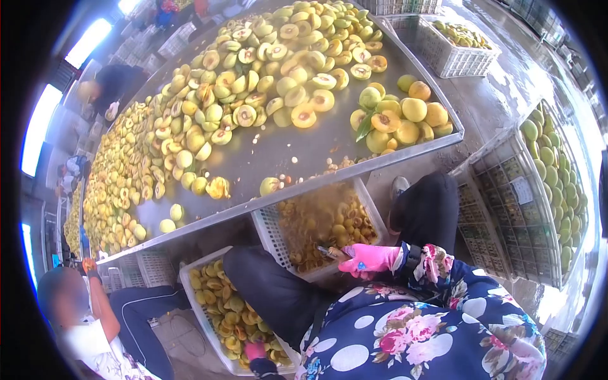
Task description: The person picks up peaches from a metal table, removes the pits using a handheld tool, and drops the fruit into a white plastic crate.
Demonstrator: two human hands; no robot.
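Observation:
My right hand [370, 258], in a pink glove with a floral sleeve, is shut on a small knife [329, 252]. It hovers over the near rim of a white crate of pits and scraps [269, 231] between my knees. My left hand [256, 350], also in a pink glove, is low in a second white crate [190, 278] full of yellow peach halves, beside my left leg. Its fingers are hidden among the fruit. Above both crates runs a metal table [304, 158] with whole peaches [411, 117] heaped at its right end.
Several cut peach halves [253, 95] cover most of the table. Plastic crates of whole peaches [557, 171] stand on the right, another crate [456, 44] at top right. A co-worker [95, 329] sits at lower left, another person [111, 88] at the table's far side.

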